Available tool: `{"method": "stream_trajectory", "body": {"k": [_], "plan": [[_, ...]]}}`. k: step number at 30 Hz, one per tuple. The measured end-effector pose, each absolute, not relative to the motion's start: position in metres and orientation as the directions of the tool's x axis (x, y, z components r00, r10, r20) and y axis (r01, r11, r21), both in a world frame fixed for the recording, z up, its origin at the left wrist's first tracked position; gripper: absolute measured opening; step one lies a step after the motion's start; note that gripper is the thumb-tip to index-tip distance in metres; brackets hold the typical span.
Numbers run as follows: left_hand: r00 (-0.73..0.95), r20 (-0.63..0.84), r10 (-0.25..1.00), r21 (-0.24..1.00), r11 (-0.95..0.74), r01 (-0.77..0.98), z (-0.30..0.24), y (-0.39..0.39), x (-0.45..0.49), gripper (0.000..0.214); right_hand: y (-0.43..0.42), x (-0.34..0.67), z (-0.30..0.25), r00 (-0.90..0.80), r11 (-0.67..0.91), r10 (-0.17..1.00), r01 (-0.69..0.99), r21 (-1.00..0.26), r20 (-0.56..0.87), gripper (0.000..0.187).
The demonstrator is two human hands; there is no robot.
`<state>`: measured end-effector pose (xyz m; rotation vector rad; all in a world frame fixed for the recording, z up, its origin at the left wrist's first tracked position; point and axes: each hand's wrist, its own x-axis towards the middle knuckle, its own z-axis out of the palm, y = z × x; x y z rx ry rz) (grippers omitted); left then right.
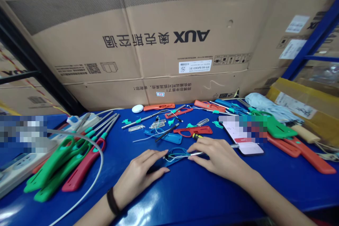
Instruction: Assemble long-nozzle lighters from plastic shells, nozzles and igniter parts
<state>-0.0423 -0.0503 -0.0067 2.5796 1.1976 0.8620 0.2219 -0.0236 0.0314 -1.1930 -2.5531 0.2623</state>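
A blue lighter shell, with a thin white wire and a metal tube, lies between my hands on the blue tabletop. My left hand steadies the shell's left end between thumb and fingers, the index fingertip beside a small black part. My right hand pinches the metal tube, whose far end shows past the hand. A yellow-and-black handle sits just behind the right fingers, partly hidden. Behind the hands lie another blue shell half, a red shell half and a clear fuel tank.
Green and red lighters are piled at left, beside a power strip and a white cable. A phone and more lighter shells lie at right. A large cardboard box stands behind.
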Motion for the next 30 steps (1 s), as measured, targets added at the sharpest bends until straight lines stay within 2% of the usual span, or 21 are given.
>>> {"method": "stream_trajectory", "body": {"k": [5,15,20,24,30], "plan": [[0.529,0.422,0.736,0.375,-0.673,0.637,-0.0069,-0.0493,-0.0418,0.03,-0.0229,0.2225,0.0336,-0.606,0.633,0.774,0.727,-0.267,0.185,0.013],[0.538,0.449,0.713,0.292,-0.686,0.666,-0.0059,-0.0504,-0.0411,0.03,-0.015,0.2167,0.033,-0.615,0.635,0.773,0.749,-0.191,0.157,0.016],[0.528,0.408,0.745,0.347,-0.661,0.665,-0.0047,-0.0515,-0.0409,0.028,-0.0149,0.2197,0.0287,-0.594,0.631,0.776,0.735,-0.251,0.213,0.013],[0.502,0.411,0.761,0.407,-0.646,0.646,-0.0069,-0.0505,-0.0425,0.034,-0.0192,0.2225,0.0264,-0.556,0.605,0.796,0.722,-0.336,0.239,0.019],[0.499,0.414,0.761,0.409,-0.646,0.645,-0.0076,-0.0504,-0.0427,0.036,-0.0218,0.2226,0.033,-0.572,0.606,0.79,0.673,-0.423,0.221,0.021]]}}
